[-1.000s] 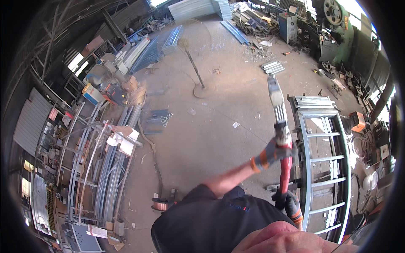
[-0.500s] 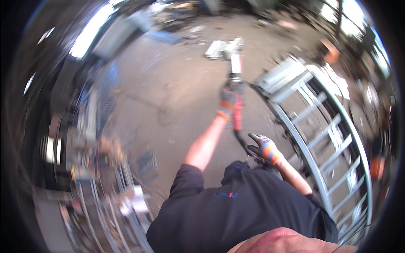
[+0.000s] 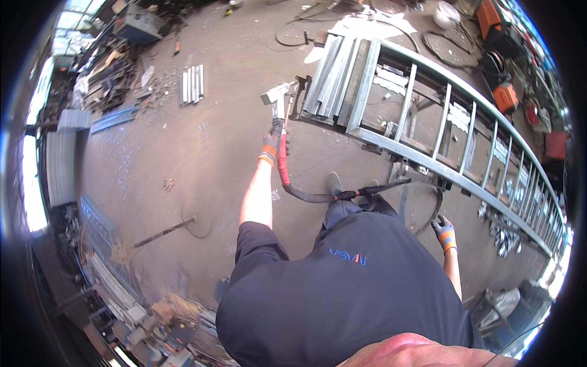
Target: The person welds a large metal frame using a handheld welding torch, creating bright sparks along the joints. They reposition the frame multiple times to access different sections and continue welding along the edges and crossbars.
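Dusty brown concrete floor (image 3: 226,140) is stretching beneath the person throughout the cluttered workshop. Closest in, the bare-forearmed right hand (image 3: 444,233), wearing a grey glove with an orange cuff, is hanging out to the side, its fingers parted and apparently holding nothing; a thin, dark, curved hose (image 3: 439,205) is running just beside it, and whether they are touching I cannot tell. A thick black flexible cable (image 3: 310,197) with red bands is looping in front of the body and leading up to a long red-handled tool with a silver metal head (image 3: 282,165). Out ahead, the similarly gloved left hand (image 3: 269,148) is gripping that tool, its fingers closing around the upper red handle just behind the head. Judging by its look, the tool is being stiff and fairly front-heavy, with the bending cable probably adding drag; the red sleeve is offering the surest hold, and a second hand would be helping most near the cable end. Beyond, a long ladder-like frame of grey galvanised steel (image 3: 422,158) is lying to the right, presumably being rigid, heavy and smooth, its long side rails suiting a two-handed hold. Silver metal profiles (image 3: 330,79) are resting across its near end, while shorter silver bars (image 3: 193,84) are lying farther off, on the floor.
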Demonstrator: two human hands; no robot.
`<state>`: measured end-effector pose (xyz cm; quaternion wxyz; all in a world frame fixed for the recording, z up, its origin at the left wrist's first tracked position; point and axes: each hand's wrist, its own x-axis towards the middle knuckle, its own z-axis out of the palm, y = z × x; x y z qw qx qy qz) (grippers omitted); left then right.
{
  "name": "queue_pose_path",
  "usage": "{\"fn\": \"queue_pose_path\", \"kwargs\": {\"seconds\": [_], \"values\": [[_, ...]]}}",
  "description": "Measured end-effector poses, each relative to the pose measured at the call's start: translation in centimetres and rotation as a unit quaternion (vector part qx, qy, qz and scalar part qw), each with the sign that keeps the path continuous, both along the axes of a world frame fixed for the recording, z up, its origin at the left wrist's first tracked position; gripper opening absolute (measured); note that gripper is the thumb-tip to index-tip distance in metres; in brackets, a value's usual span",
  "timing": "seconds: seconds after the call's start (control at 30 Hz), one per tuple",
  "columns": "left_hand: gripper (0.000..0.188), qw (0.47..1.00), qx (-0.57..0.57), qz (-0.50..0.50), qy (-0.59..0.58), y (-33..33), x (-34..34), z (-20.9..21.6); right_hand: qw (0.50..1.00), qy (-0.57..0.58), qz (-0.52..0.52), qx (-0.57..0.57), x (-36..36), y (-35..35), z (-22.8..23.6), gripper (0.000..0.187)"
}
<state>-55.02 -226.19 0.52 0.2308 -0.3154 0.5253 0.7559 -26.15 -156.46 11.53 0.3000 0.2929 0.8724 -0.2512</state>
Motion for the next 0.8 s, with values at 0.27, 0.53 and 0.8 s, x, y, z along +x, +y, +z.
{"fn": "queue_pose_path", "kwargs": {"seconds": [0.27, 0.53, 0.8], "values": [[0.042, 0.998, 0.023, -0.018, -0.053, -5.0, -1.4, -3.6, 0.991, -0.032, -0.063, -0.116, 6.9, -11.5, -1.5, 0.065], [0.056, 0.966, -0.117, -0.228, -0.032, -7.9, -3.9, -0.3, 0.987, -0.087, -0.094, -0.098, 5.0, -17.1, 0.8, 0.061], [0.037, 0.964, -0.132, -0.231, -0.025, -4.8, -6.7, -2.4, 0.986, -0.043, -0.127, -0.098, 6.7, -17.3, 0.6, 0.059]]}}
